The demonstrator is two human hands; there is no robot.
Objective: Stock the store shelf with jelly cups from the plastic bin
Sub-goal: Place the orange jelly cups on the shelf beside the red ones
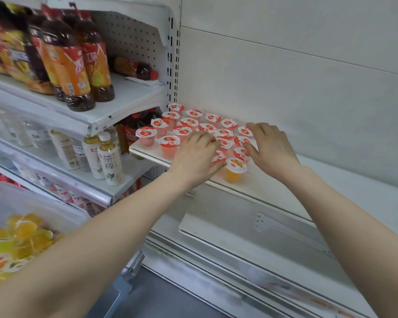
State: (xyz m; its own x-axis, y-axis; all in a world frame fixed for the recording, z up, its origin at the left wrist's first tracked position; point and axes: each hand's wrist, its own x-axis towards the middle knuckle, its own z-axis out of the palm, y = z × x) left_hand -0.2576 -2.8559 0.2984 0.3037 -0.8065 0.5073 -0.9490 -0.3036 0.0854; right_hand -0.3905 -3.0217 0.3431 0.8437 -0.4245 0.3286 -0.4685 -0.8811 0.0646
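1. The store shelf (274, 187) is a white board mounted against a pale back panel, right of a slotted upright.
2. Strawberry jelly cups (189, 122) with red-and-white lids stand upright on the left part of this shelf, in close rows from the back panel to the front edge.
3. One orange jelly cup (234, 171) stands upright at the front edge, just beside the nearest red cups and between the two hands.
4. The left hand (193, 159) lies palm down over the front rows. Its fingers (207, 138) are lightly bent and released, resting on the lids. The thumb reaches toward the orange cup, but whether it touches cannot be told.
5. The right hand (274, 150) lies palm down at the right end of the rows. Its fingers (260, 129) are spread and released, touching the outermost lids and enclosing no cup.
6. The plastic bin (39, 200) is translucent and sits at lower left, near the left forearm. It holds loose orange jelly cups (21, 235) in a heap.
7. On the neighbouring unit to the left, iced tea bottles (78, 72) stand on the upper shelf and a cola bottle (136, 68) lies on its side behind them.
8. On the shelf below, pale tea bottles (110, 161) stand upright at the front edge.
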